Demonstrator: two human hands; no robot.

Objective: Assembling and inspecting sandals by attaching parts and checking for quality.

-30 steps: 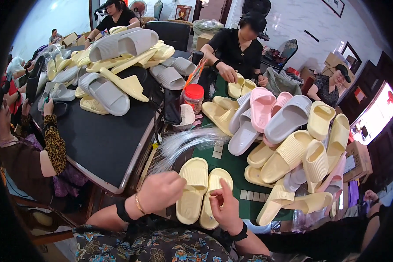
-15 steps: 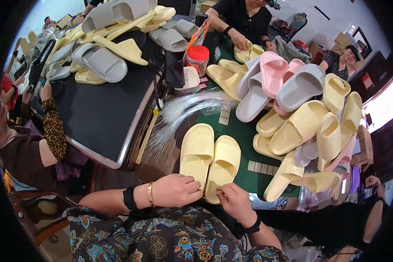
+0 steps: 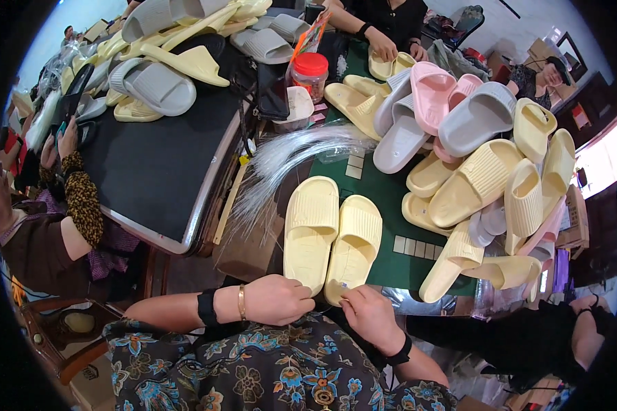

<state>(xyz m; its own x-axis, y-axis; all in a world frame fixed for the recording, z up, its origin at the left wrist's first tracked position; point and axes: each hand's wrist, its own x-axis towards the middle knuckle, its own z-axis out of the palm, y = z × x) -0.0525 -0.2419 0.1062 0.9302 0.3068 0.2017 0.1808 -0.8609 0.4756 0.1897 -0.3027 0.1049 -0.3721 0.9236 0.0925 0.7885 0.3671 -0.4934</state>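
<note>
Down they've come: left hand (image 3: 277, 299) and right hand (image 3: 376, 315) at the centre-frame yellow slippers' (image 3: 310, 250) heels, pair within grasp; fingers curled, whether clamped I can't tell.

pale wall (image 3: 538, 24) | dark chair (image 3: 470, 27) behind | wooden chair (image 3: 40, 342) lower left | bright opening (image 3: 600, 154) right

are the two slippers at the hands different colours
No, the left slipper at the left hand and the right slipper at the right hand are both pale yellow.
</note>
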